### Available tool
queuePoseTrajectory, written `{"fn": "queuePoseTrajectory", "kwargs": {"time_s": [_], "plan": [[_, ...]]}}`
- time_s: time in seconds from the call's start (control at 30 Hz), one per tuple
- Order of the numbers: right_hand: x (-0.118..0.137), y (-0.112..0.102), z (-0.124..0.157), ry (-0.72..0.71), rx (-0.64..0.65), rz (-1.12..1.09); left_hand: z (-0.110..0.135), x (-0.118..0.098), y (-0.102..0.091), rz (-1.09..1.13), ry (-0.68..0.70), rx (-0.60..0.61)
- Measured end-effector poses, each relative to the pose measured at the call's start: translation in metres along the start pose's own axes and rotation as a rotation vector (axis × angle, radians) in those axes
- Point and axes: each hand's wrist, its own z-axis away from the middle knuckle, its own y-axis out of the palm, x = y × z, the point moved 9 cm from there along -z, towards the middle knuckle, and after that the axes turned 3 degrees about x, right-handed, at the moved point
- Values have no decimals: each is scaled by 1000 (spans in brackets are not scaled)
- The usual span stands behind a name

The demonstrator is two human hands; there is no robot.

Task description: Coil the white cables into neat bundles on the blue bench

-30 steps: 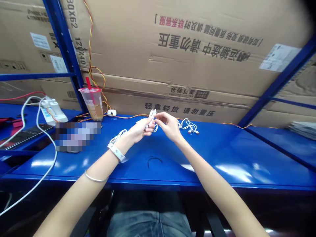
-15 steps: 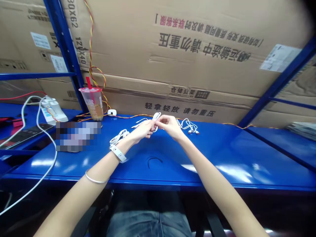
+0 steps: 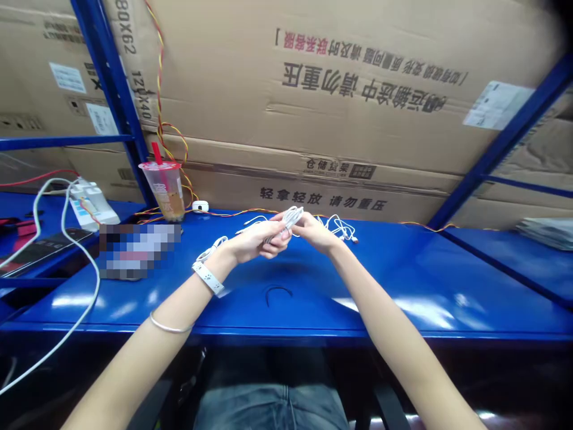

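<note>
A folded bundle of white cable is held up above the blue tabletop. My left hand is closed around its lower part, the loops sticking out past the thumb. My right hand meets the bundle from the right, fingers bent against it; its fingertips are partly hidden behind the loops. Behind my left wrist lies a coiled white cable, partly covered by the arm. Beyond my right hand rests a loose white cable with red-tipped plugs. A thin black strip, curved, lies nearer the front edge.
At left stand a drink cup with a red straw, a small white case, a white power strip and a blurred-out flat object. Large cardboard boxes rise behind. Blue shelf posts frame both sides.
The cable bundle has turned and moved slightly right, showing more of its loops. My right fingers have gone from a pinch in front to behind the bundle. The view has shifted a little.
</note>
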Motion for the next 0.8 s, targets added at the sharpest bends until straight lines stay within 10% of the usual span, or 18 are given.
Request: {"fn": "queuePoseTrajectory", "kwargs": {"time_s": [0.43,0.8], "plan": [[26,-13,6,-151,-314,569,1,-3,-21,-152,13,-185],[19,2,3,-187,-245,791,1,-9,-58,-382,90,-494]]}}
